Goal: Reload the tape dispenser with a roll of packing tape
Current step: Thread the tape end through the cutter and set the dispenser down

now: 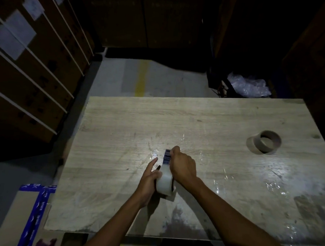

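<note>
A roll of clear packing tape [164, 182] sits in a tape dispenser, held just above the wooden table [206, 122] near its front middle. My left hand [149, 181] cups the roll from the left, index finger stretched forward. My right hand [182, 166] closes over the dispenser's top and front end, where a blue and white part of the dispenser [167, 157] shows beside my fingers. Most of the dispenser body is hidden by both hands. An empty brown cardboard tape core [267, 142] stands on the table at the right.
Bits of clear tape stick to the tabletop right of my hands. Strapped cardboard boxes [26, 71] are stacked at the left. A box sealed with blue tape [34, 215] lies on the floor at lower left. Crumpled clear plastic [247, 85] lies behind the table.
</note>
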